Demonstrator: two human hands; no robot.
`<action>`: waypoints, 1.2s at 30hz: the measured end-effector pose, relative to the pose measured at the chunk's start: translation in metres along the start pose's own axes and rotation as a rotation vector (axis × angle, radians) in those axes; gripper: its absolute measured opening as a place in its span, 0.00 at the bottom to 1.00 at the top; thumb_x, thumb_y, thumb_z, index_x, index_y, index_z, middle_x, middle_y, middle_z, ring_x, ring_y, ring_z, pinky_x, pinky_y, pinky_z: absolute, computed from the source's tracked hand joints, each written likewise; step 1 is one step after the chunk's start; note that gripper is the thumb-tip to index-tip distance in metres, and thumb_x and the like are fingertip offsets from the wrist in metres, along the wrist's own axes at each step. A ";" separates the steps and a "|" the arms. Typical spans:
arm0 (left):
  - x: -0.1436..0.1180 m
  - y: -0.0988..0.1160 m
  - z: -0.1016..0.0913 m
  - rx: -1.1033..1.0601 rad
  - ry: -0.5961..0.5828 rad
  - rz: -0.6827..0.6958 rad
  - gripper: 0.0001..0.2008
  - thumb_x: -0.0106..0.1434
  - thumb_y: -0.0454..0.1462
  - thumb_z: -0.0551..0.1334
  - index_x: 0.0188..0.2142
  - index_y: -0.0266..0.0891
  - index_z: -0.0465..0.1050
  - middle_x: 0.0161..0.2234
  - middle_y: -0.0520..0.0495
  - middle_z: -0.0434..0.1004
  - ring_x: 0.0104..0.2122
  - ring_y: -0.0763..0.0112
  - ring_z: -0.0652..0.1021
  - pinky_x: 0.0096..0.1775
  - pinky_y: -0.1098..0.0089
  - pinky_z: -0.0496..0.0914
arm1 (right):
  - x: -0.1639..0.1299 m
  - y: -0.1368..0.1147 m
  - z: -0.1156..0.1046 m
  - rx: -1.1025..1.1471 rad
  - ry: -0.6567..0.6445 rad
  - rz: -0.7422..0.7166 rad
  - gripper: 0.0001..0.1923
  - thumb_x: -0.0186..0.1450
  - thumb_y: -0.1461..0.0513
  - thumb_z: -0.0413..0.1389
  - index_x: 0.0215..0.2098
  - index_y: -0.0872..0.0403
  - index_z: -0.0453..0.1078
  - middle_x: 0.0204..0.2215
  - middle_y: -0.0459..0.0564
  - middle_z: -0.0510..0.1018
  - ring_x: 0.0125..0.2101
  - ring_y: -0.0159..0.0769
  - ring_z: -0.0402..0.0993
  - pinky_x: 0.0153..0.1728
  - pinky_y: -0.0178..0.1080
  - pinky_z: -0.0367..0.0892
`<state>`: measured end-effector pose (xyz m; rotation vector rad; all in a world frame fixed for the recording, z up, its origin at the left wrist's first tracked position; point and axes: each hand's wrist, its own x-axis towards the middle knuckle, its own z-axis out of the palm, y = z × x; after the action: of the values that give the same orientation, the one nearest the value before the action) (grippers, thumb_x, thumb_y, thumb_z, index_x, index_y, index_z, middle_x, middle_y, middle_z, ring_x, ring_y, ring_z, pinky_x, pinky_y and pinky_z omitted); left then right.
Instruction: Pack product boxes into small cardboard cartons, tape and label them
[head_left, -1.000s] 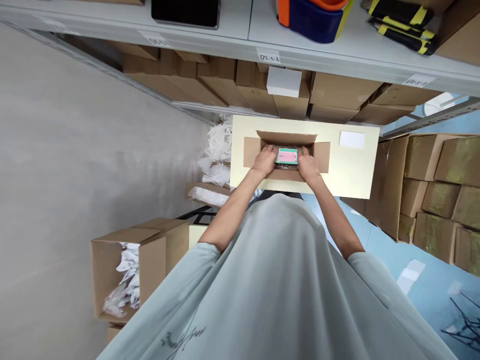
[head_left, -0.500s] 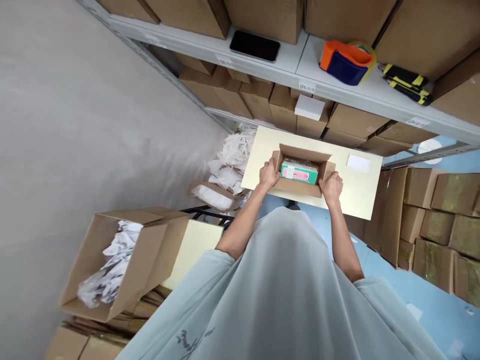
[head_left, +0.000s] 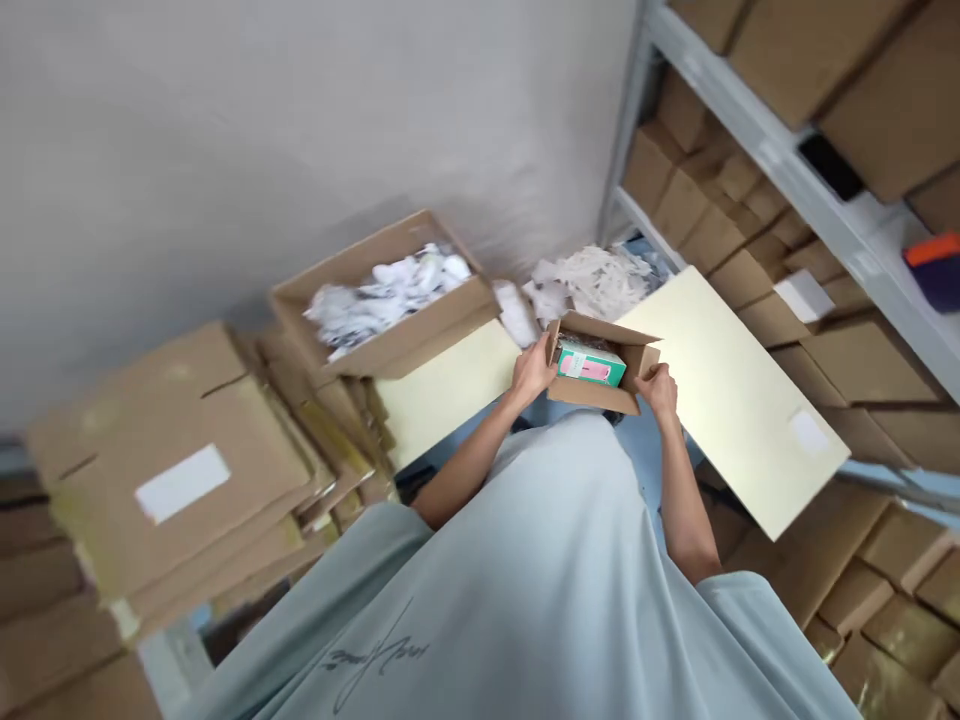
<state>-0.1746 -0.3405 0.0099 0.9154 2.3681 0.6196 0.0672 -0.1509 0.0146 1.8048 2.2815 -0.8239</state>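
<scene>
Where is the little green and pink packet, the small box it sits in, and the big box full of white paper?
Packet (head_left: 590, 365), head view, on its pink and green top face.
Small box (head_left: 596, 394), head view, on its near cardboard wall.
Big box (head_left: 420, 330), head view, on its front wall.

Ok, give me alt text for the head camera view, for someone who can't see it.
A person's left hand and right hand hold a small open cardboard box containing a green and pink package, above a pale board. A carton of white packing paper sits beside shelves of boxes.
</scene>
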 end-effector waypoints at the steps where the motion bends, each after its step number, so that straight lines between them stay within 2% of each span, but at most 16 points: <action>1: -0.013 -0.024 -0.015 -0.033 0.052 -0.041 0.41 0.67 0.32 0.68 0.78 0.47 0.65 0.68 0.40 0.82 0.66 0.44 0.82 0.66 0.51 0.76 | -0.006 -0.023 0.013 -0.015 -0.024 -0.043 0.20 0.68 0.55 0.65 0.53 0.51 0.67 0.51 0.61 0.87 0.50 0.53 0.85 0.50 0.45 0.74; 5: -0.068 -0.116 -0.065 -0.157 0.230 -0.225 0.40 0.66 0.31 0.69 0.76 0.48 0.67 0.67 0.42 0.83 0.67 0.45 0.81 0.68 0.50 0.75 | -0.035 -0.109 0.066 -0.052 -0.052 -0.259 0.23 0.67 0.54 0.64 0.56 0.52 0.68 0.52 0.63 0.87 0.52 0.55 0.85 0.52 0.46 0.74; 8: -0.106 -0.173 -0.088 -0.203 0.317 -0.382 0.38 0.66 0.31 0.68 0.75 0.47 0.68 0.66 0.42 0.84 0.66 0.46 0.83 0.67 0.50 0.76 | -0.058 -0.172 0.101 -0.121 -0.095 -0.388 0.23 0.67 0.54 0.64 0.57 0.54 0.69 0.52 0.63 0.87 0.52 0.54 0.85 0.52 0.45 0.75; 11: -0.132 -0.214 -0.097 -0.251 0.356 -0.508 0.35 0.68 0.32 0.66 0.74 0.44 0.69 0.65 0.39 0.84 0.64 0.47 0.84 0.66 0.50 0.77 | -0.075 -0.230 0.125 -0.229 -0.155 -0.485 0.24 0.68 0.55 0.65 0.58 0.54 0.70 0.52 0.62 0.87 0.52 0.52 0.85 0.53 0.45 0.75; 14: -0.143 -0.239 -0.099 -0.292 0.371 -0.595 0.35 0.69 0.32 0.66 0.75 0.40 0.67 0.64 0.34 0.85 0.63 0.45 0.85 0.65 0.50 0.78 | -0.084 -0.275 0.139 -0.324 -0.190 -0.547 0.25 0.70 0.56 0.65 0.61 0.57 0.70 0.54 0.64 0.87 0.54 0.53 0.86 0.55 0.45 0.75; 17: -0.148 -0.253 -0.098 -0.327 0.373 -0.654 0.36 0.70 0.34 0.66 0.76 0.39 0.66 0.64 0.32 0.84 0.63 0.44 0.84 0.66 0.48 0.77 | -0.090 -0.303 0.143 -0.399 -0.213 -0.604 0.26 0.72 0.57 0.64 0.64 0.60 0.69 0.57 0.68 0.86 0.57 0.55 0.85 0.58 0.46 0.75; 20: -0.153 -0.261 -0.097 -0.367 0.365 -0.650 0.37 0.72 0.37 0.67 0.77 0.36 0.63 0.66 0.28 0.82 0.65 0.41 0.83 0.67 0.45 0.76 | -0.094 -0.320 0.138 -0.489 -0.247 -0.628 0.26 0.72 0.59 0.65 0.64 0.62 0.69 0.57 0.71 0.85 0.58 0.57 0.85 0.58 0.47 0.75; 22: -0.154 -0.264 -0.101 -0.365 0.382 -0.623 0.40 0.71 0.40 0.69 0.78 0.34 0.60 0.69 0.24 0.78 0.69 0.38 0.79 0.69 0.42 0.73 | -0.098 -0.334 0.131 -0.489 -0.196 -0.690 0.23 0.73 0.58 0.64 0.62 0.62 0.70 0.57 0.73 0.84 0.59 0.59 0.83 0.60 0.50 0.74; 24: -0.151 -0.263 -0.112 -0.329 0.458 -0.582 0.43 0.70 0.42 0.71 0.78 0.33 0.59 0.74 0.22 0.70 0.76 0.36 0.70 0.73 0.40 0.68 | -0.103 -0.359 0.128 -0.392 -0.075 -0.847 0.24 0.76 0.53 0.62 0.61 0.62 0.70 0.60 0.75 0.81 0.63 0.63 0.78 0.65 0.56 0.71; 27: -0.137 -0.256 -0.142 -0.267 0.624 -0.492 0.41 0.73 0.45 0.69 0.79 0.36 0.58 0.80 0.26 0.59 0.81 0.39 0.60 0.78 0.41 0.62 | -0.113 -0.421 0.137 -0.194 0.040 -1.137 0.31 0.77 0.46 0.59 0.66 0.60 0.67 0.69 0.76 0.73 0.71 0.65 0.68 0.73 0.65 0.63; 29: -0.125 -0.249 -0.166 -0.245 0.697 -0.420 0.38 0.75 0.44 0.66 0.79 0.39 0.59 0.80 0.30 0.60 0.81 0.43 0.61 0.79 0.42 0.61 | -0.122 -0.469 0.153 -0.170 -0.035 -1.244 0.34 0.78 0.45 0.59 0.70 0.60 0.65 0.70 0.75 0.72 0.71 0.65 0.66 0.74 0.67 0.61; 32: -0.112 -0.238 -0.195 -0.224 0.738 -0.341 0.34 0.76 0.43 0.65 0.78 0.40 0.61 0.77 0.34 0.66 0.79 0.45 0.64 0.79 0.44 0.61 | -0.131 -0.528 0.179 -0.329 -0.202 -1.228 0.31 0.78 0.51 0.60 0.70 0.63 0.67 0.64 0.73 0.79 0.69 0.64 0.70 0.73 0.68 0.62; 34: -0.110 -0.233 -0.205 -0.230 0.741 -0.325 0.33 0.77 0.42 0.64 0.77 0.41 0.62 0.76 0.35 0.69 0.78 0.46 0.66 0.79 0.45 0.62 | -0.130 -0.548 0.189 -0.398 -0.282 -1.238 0.24 0.77 0.59 0.58 0.68 0.62 0.71 0.61 0.67 0.83 0.66 0.60 0.75 0.73 0.64 0.64; 36: -0.115 -0.230 -0.209 -0.261 0.744 -0.319 0.32 0.78 0.42 0.63 0.78 0.42 0.61 0.75 0.35 0.70 0.77 0.47 0.68 0.78 0.46 0.63 | -0.125 -0.552 0.186 -0.354 -0.334 -1.306 0.22 0.76 0.65 0.55 0.66 0.58 0.76 0.60 0.62 0.85 0.63 0.54 0.79 0.73 0.58 0.65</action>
<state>-0.3379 -0.6217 0.0702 0.1790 2.8720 1.2590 -0.4548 -0.4270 0.0962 -0.1411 2.8803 -0.6321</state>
